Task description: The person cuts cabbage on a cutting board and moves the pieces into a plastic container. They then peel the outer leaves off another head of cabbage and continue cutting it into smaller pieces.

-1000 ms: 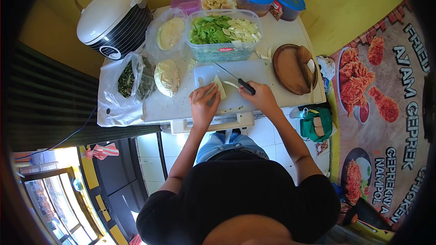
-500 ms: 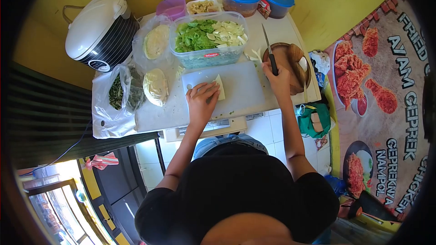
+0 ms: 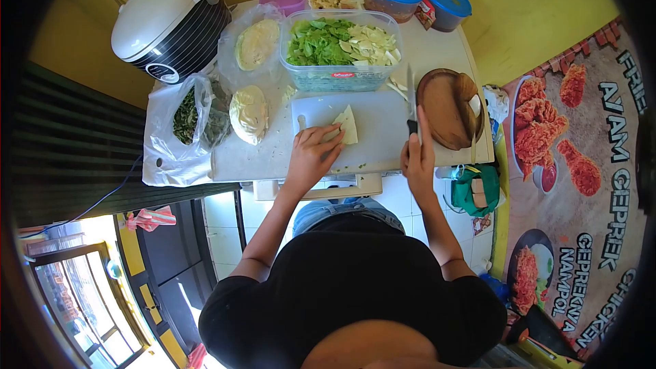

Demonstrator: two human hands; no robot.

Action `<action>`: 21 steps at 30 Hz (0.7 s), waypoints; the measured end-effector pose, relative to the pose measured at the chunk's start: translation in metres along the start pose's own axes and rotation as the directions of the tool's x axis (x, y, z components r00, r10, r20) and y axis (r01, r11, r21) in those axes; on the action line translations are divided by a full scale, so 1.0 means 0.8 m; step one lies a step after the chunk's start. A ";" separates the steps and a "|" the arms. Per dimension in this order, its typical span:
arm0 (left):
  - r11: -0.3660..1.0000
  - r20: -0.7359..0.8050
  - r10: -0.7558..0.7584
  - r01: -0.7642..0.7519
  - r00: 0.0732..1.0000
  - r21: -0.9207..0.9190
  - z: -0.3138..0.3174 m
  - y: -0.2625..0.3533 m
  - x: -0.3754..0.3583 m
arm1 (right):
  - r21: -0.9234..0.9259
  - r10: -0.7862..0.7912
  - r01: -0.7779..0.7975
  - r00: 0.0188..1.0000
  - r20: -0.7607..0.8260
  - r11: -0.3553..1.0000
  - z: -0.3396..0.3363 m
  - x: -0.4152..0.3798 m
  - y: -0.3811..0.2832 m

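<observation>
Cabbage wedge (image 3: 350, 127) lies under the open left hand (image 3: 311, 157); the right hand (image 3: 419, 158) grips the knife (image 3: 412, 126) away from it; slicing would call for tucked fingertips

My right hand (image 3: 419, 154) now holds the knife (image 3: 411, 96) at the three o'clock edge of the cutting board (image 3: 384, 126), blade turned from ten o'clock to twelve; the cabbage wedge (image 3: 348, 125) sits further toward three.

Food stall, fried-chicken banner (image 3: 577, 184) on wall
</observation>
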State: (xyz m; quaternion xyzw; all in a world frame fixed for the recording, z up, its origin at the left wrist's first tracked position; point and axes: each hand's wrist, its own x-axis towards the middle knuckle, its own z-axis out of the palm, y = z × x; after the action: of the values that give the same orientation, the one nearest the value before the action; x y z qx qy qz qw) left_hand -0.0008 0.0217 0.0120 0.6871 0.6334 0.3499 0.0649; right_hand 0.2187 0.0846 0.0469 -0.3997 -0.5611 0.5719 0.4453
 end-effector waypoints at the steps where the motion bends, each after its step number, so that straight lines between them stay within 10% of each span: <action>1: 1.000 0.002 0.001 -0.001 1.000 -0.004 0.004 0.003 -0.001 | -0.003 0.026 -0.026 0.998 0.058 1.000 0.005 -0.012 0.000; 7: 0.997 -0.069 -0.075 0.076 0.995 0.013 0.019 0.010 -0.006 | -0.352 0.154 -0.049 0.949 0.276 0.935 0.026 -0.030 0.024; 21: 0.997 -0.241 -0.059 0.044 0.969 -0.064 0.030 0.003 -0.009 | -0.461 0.110 0.040 0.949 0.295 0.887 0.046 -0.036 0.025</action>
State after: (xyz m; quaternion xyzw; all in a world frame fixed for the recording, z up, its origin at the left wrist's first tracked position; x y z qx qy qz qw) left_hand 0.0153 0.0235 -0.0073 0.6202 0.6438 0.4478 0.0159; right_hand 0.1907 0.0472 0.0278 -0.4085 -0.7366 0.4863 0.2325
